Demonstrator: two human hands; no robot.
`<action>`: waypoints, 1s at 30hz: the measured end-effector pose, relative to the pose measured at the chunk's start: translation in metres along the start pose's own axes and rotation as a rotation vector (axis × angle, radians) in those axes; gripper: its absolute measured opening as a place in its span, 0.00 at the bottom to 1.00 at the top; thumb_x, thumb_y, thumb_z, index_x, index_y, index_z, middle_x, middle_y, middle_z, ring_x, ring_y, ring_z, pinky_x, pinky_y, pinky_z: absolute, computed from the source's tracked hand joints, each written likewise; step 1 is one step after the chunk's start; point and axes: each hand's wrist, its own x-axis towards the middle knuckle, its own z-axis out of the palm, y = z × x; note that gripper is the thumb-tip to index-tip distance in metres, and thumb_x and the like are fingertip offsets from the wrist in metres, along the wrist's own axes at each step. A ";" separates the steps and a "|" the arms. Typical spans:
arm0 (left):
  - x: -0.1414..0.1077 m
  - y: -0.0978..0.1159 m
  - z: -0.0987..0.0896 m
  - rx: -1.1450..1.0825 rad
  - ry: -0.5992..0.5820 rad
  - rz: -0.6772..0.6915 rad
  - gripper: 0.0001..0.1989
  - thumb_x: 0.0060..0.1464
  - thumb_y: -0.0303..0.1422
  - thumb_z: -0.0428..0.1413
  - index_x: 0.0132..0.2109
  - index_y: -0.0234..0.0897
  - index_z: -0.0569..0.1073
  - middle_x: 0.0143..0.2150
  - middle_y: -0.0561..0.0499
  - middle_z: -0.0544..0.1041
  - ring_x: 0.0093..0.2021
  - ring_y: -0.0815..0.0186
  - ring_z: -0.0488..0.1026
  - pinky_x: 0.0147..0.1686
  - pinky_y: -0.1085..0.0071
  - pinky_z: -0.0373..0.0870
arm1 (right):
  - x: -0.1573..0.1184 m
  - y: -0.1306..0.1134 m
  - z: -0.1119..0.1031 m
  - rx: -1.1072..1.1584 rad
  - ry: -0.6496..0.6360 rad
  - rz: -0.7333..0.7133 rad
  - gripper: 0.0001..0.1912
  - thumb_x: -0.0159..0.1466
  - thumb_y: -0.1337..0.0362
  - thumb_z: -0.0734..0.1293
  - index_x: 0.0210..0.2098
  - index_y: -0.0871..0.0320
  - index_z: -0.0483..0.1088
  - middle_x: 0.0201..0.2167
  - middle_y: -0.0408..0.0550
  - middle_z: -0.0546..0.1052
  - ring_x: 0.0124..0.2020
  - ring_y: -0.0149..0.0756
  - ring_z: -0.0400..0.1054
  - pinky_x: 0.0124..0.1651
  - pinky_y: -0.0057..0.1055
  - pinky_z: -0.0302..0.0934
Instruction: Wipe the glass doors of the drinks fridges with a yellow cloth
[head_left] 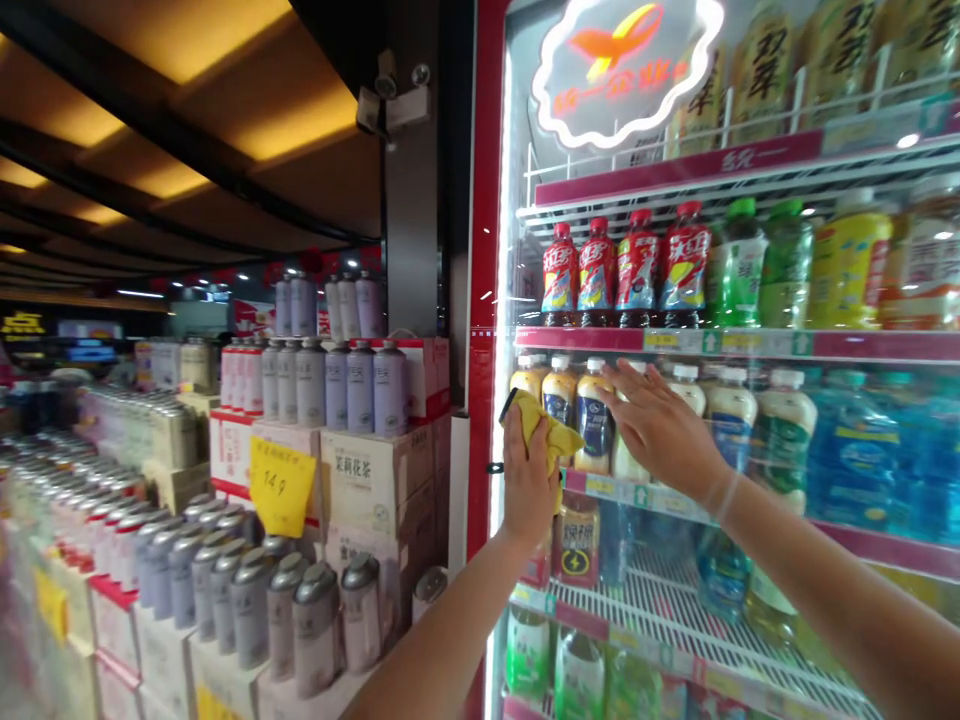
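Center of the frame, before a lit drinks fridge (487, 250) with a red frame: the left hand (527, 490) grasps a yellow cloth (553, 440), fingers curled over it, close to the inner edge of the frame. Small dark pieces show beside the cloth; what they belong to cannot be told. Right hand (667, 430) spread and holding nothing, just right of the cloth; whether its fingers touch the glass cannot be told.

Surroundings: red-capped bottles (686, 262) stand on the shelf above both hands; white-capped bottles (558, 395) sit behind them, partly covered by hands and cloth. A glowing sign (622, 40) hangs at upper right. Left of the frame edge, stacked boxes (367, 480) carry silver cans, with a yellow price card (283, 485) on their front; more cans (315, 620) fill the lower left, near the left forearm.

Edges and room: a narrow pale strip separates boxes from fridge. Open space lies before the upper shelves; between the hands, only a small gap. Below the right hand, bare slats of a wire shelf (645, 585) show.
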 end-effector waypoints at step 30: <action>-0.151 -0.085 -0.089 0.155 -0.130 -0.083 0.41 0.55 0.16 0.52 0.72 0.46 0.59 0.77 0.40 0.53 0.75 0.47 0.53 0.68 0.41 0.62 | -0.056 -0.134 0.024 0.241 -0.055 0.110 0.21 0.71 0.71 0.59 0.58 0.55 0.75 0.67 0.51 0.69 0.73 0.46 0.55 0.70 0.57 0.59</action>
